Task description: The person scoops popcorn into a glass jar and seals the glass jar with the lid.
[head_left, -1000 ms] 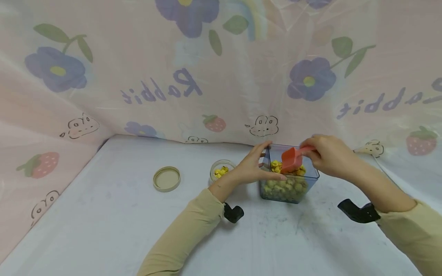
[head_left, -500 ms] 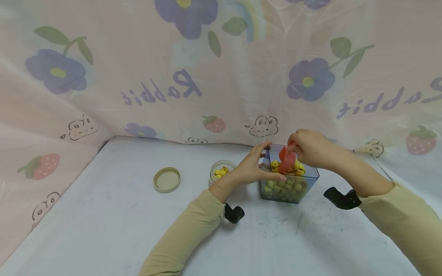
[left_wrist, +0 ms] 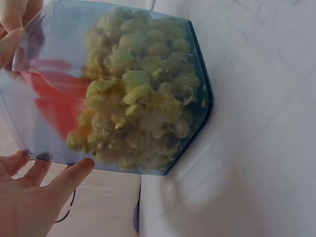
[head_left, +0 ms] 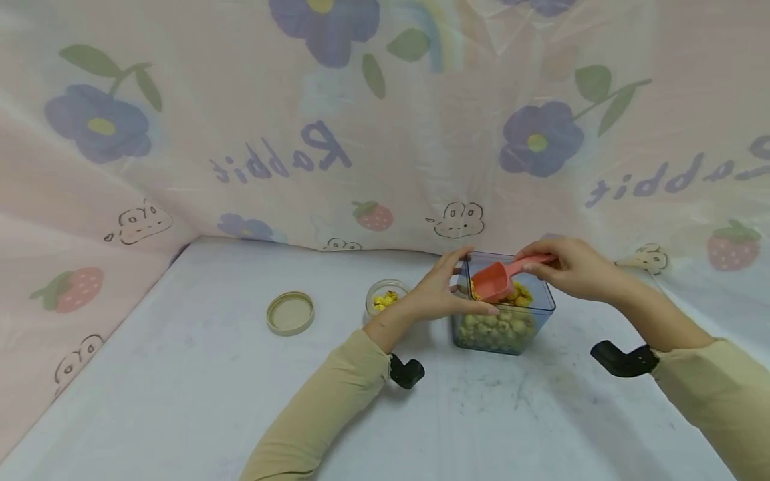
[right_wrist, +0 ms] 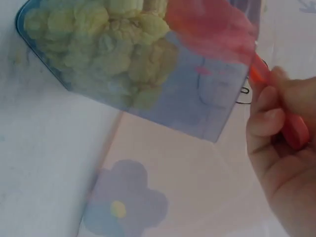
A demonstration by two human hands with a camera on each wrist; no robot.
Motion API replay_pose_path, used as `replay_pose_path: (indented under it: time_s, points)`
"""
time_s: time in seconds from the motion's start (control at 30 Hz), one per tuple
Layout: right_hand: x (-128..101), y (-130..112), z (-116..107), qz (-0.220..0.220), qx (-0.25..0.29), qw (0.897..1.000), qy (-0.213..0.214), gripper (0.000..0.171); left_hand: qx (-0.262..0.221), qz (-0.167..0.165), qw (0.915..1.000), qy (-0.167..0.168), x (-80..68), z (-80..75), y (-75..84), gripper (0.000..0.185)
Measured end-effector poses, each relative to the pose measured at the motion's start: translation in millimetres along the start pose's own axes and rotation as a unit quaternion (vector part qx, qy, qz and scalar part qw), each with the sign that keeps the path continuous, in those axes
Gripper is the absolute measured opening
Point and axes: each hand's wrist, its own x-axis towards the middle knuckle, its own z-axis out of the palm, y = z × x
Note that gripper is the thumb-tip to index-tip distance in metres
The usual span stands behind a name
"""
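A: Where is my scoop?

B: You have the red scoop point(head_left: 494, 283) inside the clear bluish container point(head_left: 539, 315), its head low against the popcorn point(head_left: 521, 294) towards 9 o'clock, its handle point(right_wrist: 296, 131) pointing between 2 and 3 o'clock. How full it is, I cannot tell you

A: And my grip on it?

B: Your right hand point(head_left: 568, 267), at 2 o'clock of the container, is clamped on that handle; the right wrist view shows you your thumb and curled fingers round it

A: My other one?

B: Your left hand point(head_left: 438, 294) holds the container at its 9 o'clock end, thumb along the near wall, index finger reaching the far corner, the two spread well apart with the container between them

A: What else lies about me?

B: Your container stands on the white table point(head_left: 180, 374). At 9 o'clock from it, partly hidden by your left wrist, you have a small clear dish point(head_left: 373, 288) with some yellow pieces in it; farther out at 9 o'clock lies a shallow cream lid point(head_left: 291, 314). At 12 o'clock, behind everything, you face a pink sheet point(head_left: 397, 133) printed with flowers, strawberries and rabbits
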Motion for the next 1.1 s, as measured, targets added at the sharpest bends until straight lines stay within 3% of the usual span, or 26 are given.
replay_pose_path:
  time_s: [0.23,0.47,0.63,0.73,0.93,1.1]
  points:
    - [6,-4,8,-0.107,-0.051,0.992,0.053,0.017,-0.001,0.005,1.0000,0.001,-0.4,-1.2,-0.7,0.101]
    - [5,5,3,-0.137,-0.027,0.990,0.012,0.017,-0.009,0.002,1.0000,-0.002,-0.6,1.4,-1.3,0.101]
    - [-2,12,0,-0.192,-0.009,0.981,-0.001,0.020,-0.010,0.003,0.9999,-0.002,0.1,-1.0,-0.6,0.101]
    - [-3,14,-1,-0.191,0.005,0.981,-0.003,0.021,-0.014,0.004,0.9999,-0.004,0.1,-0.6,-1.0,0.101]
    - [-3,-1,4,-0.170,-0.050,0.984,0.002,0.023,-0.010,-0.002,0.9999,-0.003,0.1,0.5,-2.4,0.102]
    - [3,-19,-1,-0.183,-0.064,0.981,-0.031,0.022,-0.013,-0.007,0.9999,-0.004,0.9,0.4,-2.1,0.101]
